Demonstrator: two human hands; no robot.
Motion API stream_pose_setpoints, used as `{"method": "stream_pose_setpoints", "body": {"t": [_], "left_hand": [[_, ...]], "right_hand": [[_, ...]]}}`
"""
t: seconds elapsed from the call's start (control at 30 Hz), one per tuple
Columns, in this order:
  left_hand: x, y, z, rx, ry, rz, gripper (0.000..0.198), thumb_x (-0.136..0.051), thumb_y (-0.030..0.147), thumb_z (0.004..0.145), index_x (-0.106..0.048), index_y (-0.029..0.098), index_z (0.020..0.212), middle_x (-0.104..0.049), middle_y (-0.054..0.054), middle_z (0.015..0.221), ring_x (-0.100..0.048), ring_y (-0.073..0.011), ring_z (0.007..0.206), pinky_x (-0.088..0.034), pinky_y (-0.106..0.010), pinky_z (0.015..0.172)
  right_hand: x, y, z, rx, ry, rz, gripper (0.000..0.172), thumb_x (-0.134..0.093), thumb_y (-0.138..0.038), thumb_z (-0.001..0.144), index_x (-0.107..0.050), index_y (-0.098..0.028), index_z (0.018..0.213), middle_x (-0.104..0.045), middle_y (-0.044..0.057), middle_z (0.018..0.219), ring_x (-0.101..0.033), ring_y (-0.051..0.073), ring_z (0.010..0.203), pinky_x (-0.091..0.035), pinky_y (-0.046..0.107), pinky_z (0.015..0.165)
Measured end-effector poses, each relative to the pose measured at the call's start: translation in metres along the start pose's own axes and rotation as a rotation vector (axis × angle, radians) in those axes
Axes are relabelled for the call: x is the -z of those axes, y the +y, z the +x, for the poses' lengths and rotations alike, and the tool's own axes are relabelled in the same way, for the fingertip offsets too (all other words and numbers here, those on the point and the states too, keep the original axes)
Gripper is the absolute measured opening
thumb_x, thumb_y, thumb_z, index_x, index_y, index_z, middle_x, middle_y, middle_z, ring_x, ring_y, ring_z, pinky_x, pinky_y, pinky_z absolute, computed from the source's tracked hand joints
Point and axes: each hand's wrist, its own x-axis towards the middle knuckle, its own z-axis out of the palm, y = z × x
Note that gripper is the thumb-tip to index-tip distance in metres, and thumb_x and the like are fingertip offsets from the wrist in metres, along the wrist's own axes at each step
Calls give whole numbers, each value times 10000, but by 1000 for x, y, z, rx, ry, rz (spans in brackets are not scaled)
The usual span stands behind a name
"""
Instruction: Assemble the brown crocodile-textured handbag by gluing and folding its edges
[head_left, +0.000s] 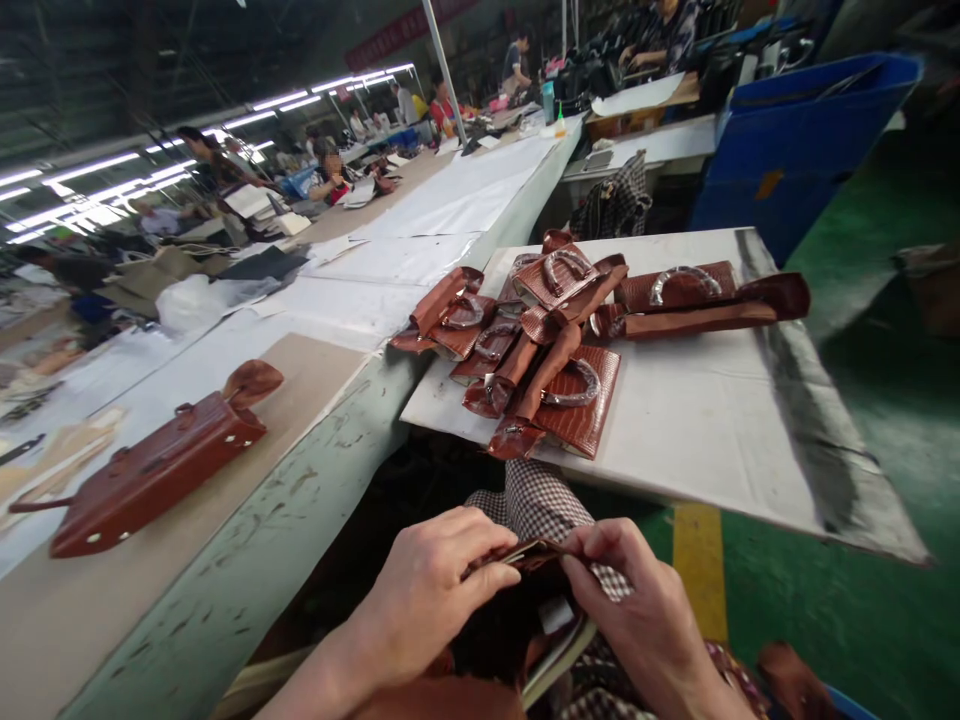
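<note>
Low in the head view, my left hand (431, 590) and my right hand (637, 600) both pinch the top edge of a dark brown leather piece (529, 553) held over my checked lap. Fingers of both hands are closed on it. A white tag shows below, between the hands. Ahead on a white board (690, 420) lies a heap of brown crocodile-pattern leather parts with metal handles (555, 340). A finished brown leather bag (150, 470) lies on its side on the long table to my left.
A long worktable (247, 560) covered with white and beige sheets runs away to the back, with several other people working along it. A blue bin (795, 140) stands at the right rear. Green floor with a yellow stripe (701, 570) lies to the right.
</note>
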Motion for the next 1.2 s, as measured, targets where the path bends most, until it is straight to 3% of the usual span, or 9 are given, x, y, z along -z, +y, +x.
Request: {"method": "stream_pose_setpoints", "body": {"t": [0.13,0.3,0.43,0.57,0.67,0.8,0.97,1.1,1.2], "left_hand": [[-6,-2,2,-228,-50,239,210,-443,180,994,-635,182,1077,-646,-34,936,-589,-191,855,-476,-317,744],[-8,3,8,-297,-70,419,247,-398,106,969,-580,163,813,-585,-36,805,-543,-208,747,-447,-345,630],[-8,6,15,-315,-19,412,247,-446,133,975,-566,168,762,-583,-15,756,-550,-183,705,-450,-317,613],[-11,1,18,-399,-7,407,155,-465,140,980,-612,137,1028,-641,-43,868,-600,-192,802,-516,-313,701],[-15,-4,19,-457,11,466,306,-489,136,968,-512,83,1269,-660,-80,936,-616,-220,835,-545,-336,694],[-17,-6,22,-427,-39,450,279,-503,147,962,-532,112,1237,-683,-81,965,-645,-226,855,-562,-350,720],[-15,-9,27,-280,-134,402,245,-503,116,937,-587,172,1161,-719,-51,919,-695,-193,824,-556,-289,745],[10,-2,34,-220,-109,303,281,-445,87,933,-625,187,1124,-731,-37,888,-706,-172,813,-537,-248,751],[41,21,40,-140,-22,194,274,-434,121,939,-670,195,1057,-740,-31,891,-698,-162,792,-525,-233,733]], "right_hand": [[-2,-1,2,14,35,-3,190,-591,-168,840,-419,-251,845,-663,-32,800,-684,127,729,-566,210,690],[-4,-3,4,15,64,4,191,-590,-161,824,-418,-244,826,-654,-17,778,-671,129,704,-556,211,658],[-4,-4,5,-7,39,8,173,-578,-158,827,-425,-239,825,-664,-1,790,-672,138,719,-563,229,677],[-3,-2,5,-24,24,-2,163,-573,-162,840,-429,-238,831,-665,5,800,-672,144,728,-568,243,688],[-3,-3,6,-13,38,20,154,-564,-154,837,-435,-237,831,-664,3,793,-671,142,716,-570,244,692],[-4,-5,8,-39,39,38,151,-560,-152,830,-435,-236,814,-654,-8,781,-660,136,704,-560,238,681],[-5,-10,15,-32,14,17,145,-559,-158,819,-439,-235,793,-646,-16,760,-642,130,669,-535,236,641],[1,-30,42,38,-46,55,122,-549,-169,820,-447,-233,799,-657,-5,773,-641,132,676,-521,243,641],[19,-63,80,98,-90,93,108,-563,-185,797,-463,-226,802,-678,2,789,-646,141,694,-520,257,663]]}}
